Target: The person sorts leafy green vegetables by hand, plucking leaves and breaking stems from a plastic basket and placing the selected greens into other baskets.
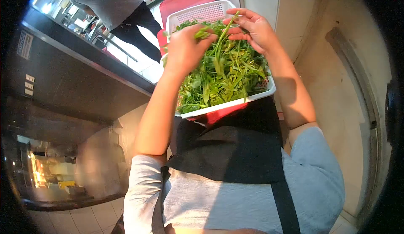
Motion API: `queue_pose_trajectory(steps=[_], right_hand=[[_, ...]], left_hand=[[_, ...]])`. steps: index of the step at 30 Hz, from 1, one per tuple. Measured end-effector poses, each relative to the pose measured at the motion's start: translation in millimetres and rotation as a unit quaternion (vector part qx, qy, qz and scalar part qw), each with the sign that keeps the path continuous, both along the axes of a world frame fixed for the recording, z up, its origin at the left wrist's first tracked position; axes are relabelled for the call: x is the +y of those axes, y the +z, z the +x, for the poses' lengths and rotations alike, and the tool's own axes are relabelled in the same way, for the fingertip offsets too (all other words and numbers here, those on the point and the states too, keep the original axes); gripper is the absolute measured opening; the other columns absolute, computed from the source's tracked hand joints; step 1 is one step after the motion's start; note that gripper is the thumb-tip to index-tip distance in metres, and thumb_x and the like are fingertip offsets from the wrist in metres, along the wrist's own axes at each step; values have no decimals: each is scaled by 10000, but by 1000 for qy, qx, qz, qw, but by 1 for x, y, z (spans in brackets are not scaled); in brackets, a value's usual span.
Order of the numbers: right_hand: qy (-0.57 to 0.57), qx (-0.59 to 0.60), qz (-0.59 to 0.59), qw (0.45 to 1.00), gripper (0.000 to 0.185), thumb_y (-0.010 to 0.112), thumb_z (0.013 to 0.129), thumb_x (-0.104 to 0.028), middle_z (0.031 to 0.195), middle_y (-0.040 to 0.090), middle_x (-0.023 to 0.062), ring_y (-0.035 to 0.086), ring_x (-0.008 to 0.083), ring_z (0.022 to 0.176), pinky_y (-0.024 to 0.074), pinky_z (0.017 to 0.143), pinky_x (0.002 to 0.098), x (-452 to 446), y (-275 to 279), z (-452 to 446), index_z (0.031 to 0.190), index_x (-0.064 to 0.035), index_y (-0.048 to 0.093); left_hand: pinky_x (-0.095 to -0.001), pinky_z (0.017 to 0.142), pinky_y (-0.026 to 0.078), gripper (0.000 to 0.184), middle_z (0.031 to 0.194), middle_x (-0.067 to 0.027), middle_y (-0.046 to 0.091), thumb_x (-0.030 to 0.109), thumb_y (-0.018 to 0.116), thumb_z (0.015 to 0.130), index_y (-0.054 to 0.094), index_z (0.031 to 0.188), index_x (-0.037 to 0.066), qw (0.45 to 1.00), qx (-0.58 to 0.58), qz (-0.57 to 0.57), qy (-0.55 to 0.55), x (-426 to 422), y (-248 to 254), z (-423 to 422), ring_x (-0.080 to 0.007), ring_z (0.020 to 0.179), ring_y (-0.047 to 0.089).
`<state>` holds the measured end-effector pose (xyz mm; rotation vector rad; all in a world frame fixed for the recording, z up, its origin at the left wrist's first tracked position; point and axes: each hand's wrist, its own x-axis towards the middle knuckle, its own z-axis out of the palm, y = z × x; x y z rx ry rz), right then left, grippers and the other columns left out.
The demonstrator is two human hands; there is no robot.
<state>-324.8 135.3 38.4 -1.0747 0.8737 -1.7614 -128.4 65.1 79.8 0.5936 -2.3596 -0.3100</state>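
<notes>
A heap of leafy green stems [225,76] fills a white perforated plastic basket [195,14] in front of me. Over the left part of the heap, my left hand [185,46] is closed around a small bunch of greens, with bits showing past the fingers. My right hand [252,30] pinches the upper end of a long green stem [219,44] between thumb and fingers, above the right side of the heap. The stem's lower end runs down among the other greens.
Under the basket is a red surface [185,0]. A tiled wall [296,19] rises close on the right. To the left runs a dark panel [71,74] with a sign. Beyond it, another person [113,6] in a grey shirt stands by metal kitchen shelving.
</notes>
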Motion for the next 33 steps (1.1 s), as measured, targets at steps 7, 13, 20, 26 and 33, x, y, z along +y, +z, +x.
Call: queue_pose_trajectory(steps=[7, 13, 20, 26, 33], right_hand=[[-10, 109, 15, 994, 247, 566, 884, -147, 938, 629, 68, 611, 110, 749, 529, 658, 239, -14, -8, 25, 1103, -35, 586], [7, 144, 6, 990, 183, 601, 853, -122, 836, 629, 46, 596, 89, 710, 496, 633, 206, -32, -17, 44, 1002, -18, 623], [-43, 130, 10, 991, 99, 601, 826, -48, 812, 619, 46, 592, 102, 680, 490, 618, 230, -52, -54, 136, 918, -12, 608], [-95, 485, -115, 861, 365, 528, 716, 77, 1032, 549, 182, 579, 343, 880, 480, 772, 356, -59, -100, 159, 1047, -71, 570], [16, 567, -53, 822, 398, 494, 689, 102, 1118, 515, 165, 547, 345, 990, 476, 820, 372, -76, -74, 170, 1034, -80, 576]], left_hand=[[-323, 617, 466, 275, 671, -124, 624, 267, 675, 768, 653, 906, 30, 993, -49, 102, 11, -16, -20, 4, -171, 603, 589], [-281, 623, 453, 198, 737, -64, 623, 173, 602, 822, 624, 919, 1, 990, -10, 141, 28, -31, -32, 38, -112, 644, 549], [-246, 606, 417, 206, 754, -14, 574, 246, 581, 816, 613, 895, 59, 836, 365, 366, 185, -57, -43, 107, -115, 646, 523], [-258, 640, 427, 124, 895, -68, 596, 174, 469, 906, 479, 975, 72, 826, 406, 355, 161, -43, -32, 171, -110, 713, 505], [-265, 682, 434, 94, 749, -43, 487, 157, 432, 947, 441, 979, 69, 782, 462, 416, 52, -43, -82, 177, -134, 705, 501]])
